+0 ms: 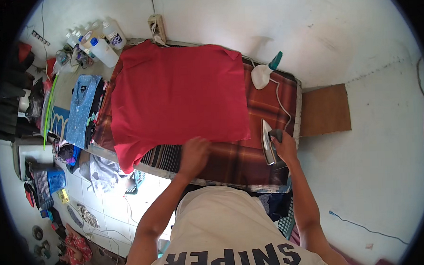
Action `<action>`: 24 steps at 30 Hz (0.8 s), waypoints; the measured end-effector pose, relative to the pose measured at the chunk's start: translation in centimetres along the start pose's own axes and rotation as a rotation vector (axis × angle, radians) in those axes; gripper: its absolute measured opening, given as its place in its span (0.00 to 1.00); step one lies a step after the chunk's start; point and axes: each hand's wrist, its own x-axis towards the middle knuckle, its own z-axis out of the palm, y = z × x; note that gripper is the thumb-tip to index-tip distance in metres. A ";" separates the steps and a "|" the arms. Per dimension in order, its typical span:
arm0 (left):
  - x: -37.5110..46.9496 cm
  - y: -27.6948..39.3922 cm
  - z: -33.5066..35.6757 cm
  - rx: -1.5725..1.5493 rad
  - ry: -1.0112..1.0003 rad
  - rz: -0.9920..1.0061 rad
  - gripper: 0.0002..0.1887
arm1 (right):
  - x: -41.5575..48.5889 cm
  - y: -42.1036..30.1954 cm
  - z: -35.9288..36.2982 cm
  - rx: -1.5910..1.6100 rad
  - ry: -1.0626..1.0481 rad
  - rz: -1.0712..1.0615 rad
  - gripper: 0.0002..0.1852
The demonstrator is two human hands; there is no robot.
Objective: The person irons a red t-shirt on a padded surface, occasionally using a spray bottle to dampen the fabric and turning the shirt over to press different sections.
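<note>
A red short-sleeved shirt [182,95] lies spread over a dark plaid cloth [230,163] that covers the table. My left hand [195,156] is at the shirt's near edge; its fingertips are blurred, so whether they pinch the fabric is unclear. To the right of the shirt, my right hand [285,149] grips the dark handle of a clothes iron [266,143]. The iron is tilted up, its metal soleplate facing left, apart from the shirt. Its pale cord runs back past a white spray bottle [261,76] with a green trigger head, which stands near the far right corner.
Folded clothes [83,109], a blue dotted shirt on top, lie on the table's left end. Several plastic bottles [104,52] stand behind them. A wall socket [156,27] holds a plug. Brown cardboard [325,109] juts out at right. Another person [76,247] is at lower left.
</note>
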 end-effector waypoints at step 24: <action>-10.4 -17.3 -9.6 0.432 0.406 -0.302 0.08 | 6.1 -14.0 6.0 -0.413 -0.519 -0.815 0.26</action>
